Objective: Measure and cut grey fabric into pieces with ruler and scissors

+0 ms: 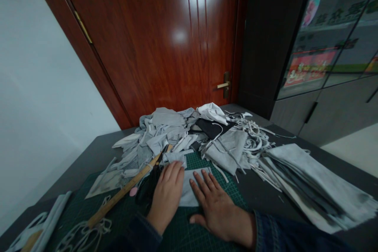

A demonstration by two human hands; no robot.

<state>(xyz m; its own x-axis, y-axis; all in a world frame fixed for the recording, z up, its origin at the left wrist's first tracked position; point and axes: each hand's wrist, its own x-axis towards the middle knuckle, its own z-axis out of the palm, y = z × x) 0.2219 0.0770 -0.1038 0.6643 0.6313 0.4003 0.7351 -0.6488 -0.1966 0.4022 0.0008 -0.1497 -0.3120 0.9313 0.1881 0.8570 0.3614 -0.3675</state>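
A light grey piece of cloth lies flat on the green cutting mat. My right hand rests on its right part, fingers spread and palm down. At the cloth's left edge is my left hand, with its fingers pressed together and pointing away from me; what is under them is hidden. Just left of that hand are dark-handled scissors and a black item. A wooden ruler slants across the mat, near a small pink disc.
Behind the mat, grey cloth scraps and tangled strips are heaped on the dark table. Folded grey fabric lies at the right, rolled cloth at the left. A brown door stands behind.
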